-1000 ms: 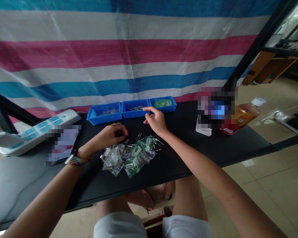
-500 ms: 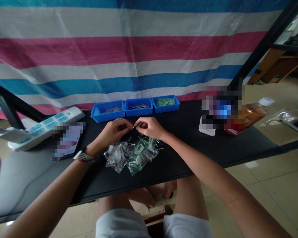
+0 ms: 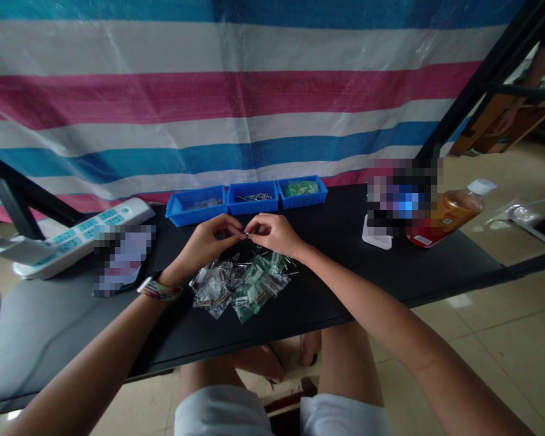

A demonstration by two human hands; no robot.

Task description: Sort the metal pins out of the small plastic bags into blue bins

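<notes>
My left hand (image 3: 209,240) and my right hand (image 3: 272,233) meet fingertip to fingertip above the black table (image 3: 345,272). Both pinch a small thin metal-legged part (image 3: 246,232) between them. Just below the hands lies a pile of small clear and green plastic bags of parts (image 3: 238,282), with loose thin pins beside it. Behind the hands stand three blue trays in a row: the left tray (image 3: 196,206), the middle tray (image 3: 252,198) holding pins, and the right tray (image 3: 302,189) holding green pieces.
A white power strip (image 3: 79,235) lies at the left, with a blurred flat item (image 3: 122,257) beside it. A bottle of amber liquid (image 3: 454,209) and a blurred object (image 3: 402,197) sit at the right. A striped tarp (image 3: 236,97) hangs behind the table.
My right hand came back from the middle blue tray to meet my left hand; both now pinch a small part together.
</notes>
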